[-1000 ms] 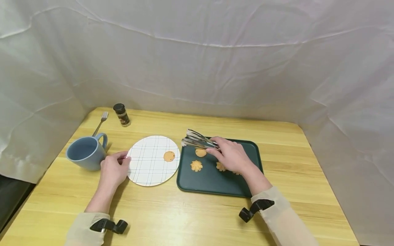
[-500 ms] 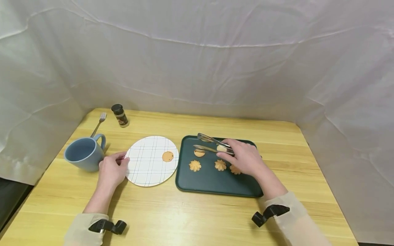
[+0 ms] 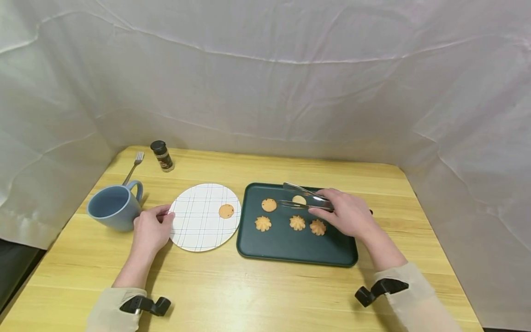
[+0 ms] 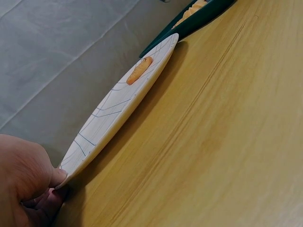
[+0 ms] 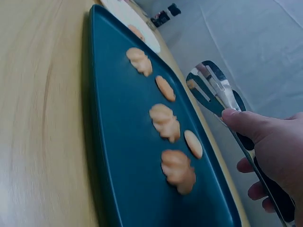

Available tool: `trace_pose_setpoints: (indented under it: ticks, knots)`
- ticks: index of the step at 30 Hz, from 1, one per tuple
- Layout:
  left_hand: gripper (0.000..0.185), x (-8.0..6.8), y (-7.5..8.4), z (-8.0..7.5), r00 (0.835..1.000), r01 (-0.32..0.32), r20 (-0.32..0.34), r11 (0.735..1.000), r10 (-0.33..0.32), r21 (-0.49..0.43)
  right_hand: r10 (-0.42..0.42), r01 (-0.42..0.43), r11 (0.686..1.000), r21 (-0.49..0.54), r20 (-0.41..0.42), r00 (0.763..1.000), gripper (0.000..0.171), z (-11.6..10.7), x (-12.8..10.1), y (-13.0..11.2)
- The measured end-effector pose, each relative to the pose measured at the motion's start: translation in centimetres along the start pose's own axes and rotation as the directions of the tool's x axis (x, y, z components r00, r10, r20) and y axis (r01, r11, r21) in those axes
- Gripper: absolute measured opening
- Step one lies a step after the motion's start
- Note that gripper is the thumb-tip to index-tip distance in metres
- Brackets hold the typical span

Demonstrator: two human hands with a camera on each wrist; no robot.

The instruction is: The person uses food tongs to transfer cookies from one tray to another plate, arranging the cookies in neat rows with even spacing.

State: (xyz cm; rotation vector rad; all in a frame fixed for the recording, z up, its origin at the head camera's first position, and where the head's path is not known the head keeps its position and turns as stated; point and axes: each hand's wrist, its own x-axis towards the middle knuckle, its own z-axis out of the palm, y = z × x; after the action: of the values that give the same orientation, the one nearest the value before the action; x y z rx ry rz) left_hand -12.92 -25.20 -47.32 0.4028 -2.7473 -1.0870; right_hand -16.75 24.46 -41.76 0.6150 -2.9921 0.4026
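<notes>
My left hand [image 3: 162, 216] pinches the left rim of a white grid-lined plate [image 3: 195, 228] that carries one round cookie [image 3: 226, 211]. In the left wrist view the fingers [image 4: 33, 177] grip the plate [image 4: 113, 116] at its near rim. To its right a dark green tray [image 3: 290, 246] holds a round cookie [image 3: 268, 204], a pale cookie [image 3: 298, 200] and three flower-shaped cookies [image 3: 297, 222]. My right hand [image 3: 329, 208] grips metal tongs [image 3: 304, 197] over the tray's back part, their arms apart on either side of the pale cookie. The right wrist view shows the tongs [image 5: 213, 90] above the tray [image 5: 118, 151].
A blue mug [image 3: 112, 206] stands just left of my left hand. A fork [image 3: 134, 167] and a small spice jar [image 3: 162, 156] lie at the back left. White cloth walls close in the wooden table [image 3: 249, 295] on three sides.
My right hand has carried the tongs rightward from the tray's back left corner to its back middle, uncovering the round cookie. The left hand and plate stay put.
</notes>
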Motion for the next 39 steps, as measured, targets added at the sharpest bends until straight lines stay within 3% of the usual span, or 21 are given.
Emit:
trace_pose_setpoints:
  ticks: [22,39]
  knots:
    - [0.035,0.0,0.0,-0.1,1.0,0.001,0.007,1.0,-0.001,-0.005,0.004,-0.003,0.999,-0.033,0.006,1.0,0.063,0.8,-0.3,4.2]
    - [0.035,0.0,0.1,0.0,1.0,0.012,0.008,1.0,-0.012,-0.015,0.017,-0.017,1.0,-0.004,0.086,0.996,0.055,1.1,-0.3,5.0]
